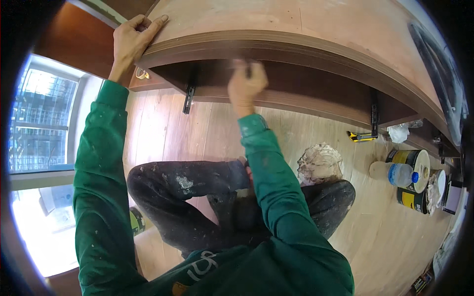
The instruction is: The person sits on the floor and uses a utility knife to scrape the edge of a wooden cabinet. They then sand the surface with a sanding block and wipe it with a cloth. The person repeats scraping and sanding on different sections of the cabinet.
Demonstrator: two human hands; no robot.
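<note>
My left hand [136, 44] grips the upper left edge of a wooden board [276, 19] with a pale top and a layered brown front edge. My right hand [247, 84] is closed and raised just below that edge, in front of a dark brown recess [306, 84]; it is blurred, and the dark thing in it cannot be made out. A black metal rail [188, 98] hangs left of my right hand, and another black rail [374, 113] is farther right.
My crossed legs [177, 185] are on the wood-look floor. A crumpled, stained pale bundle [318, 160], a yellow utility knife [358, 136], a plastic bottle [400, 173] and several buckets [419, 160] lie to the right. A bright window [44, 113] is at the left.
</note>
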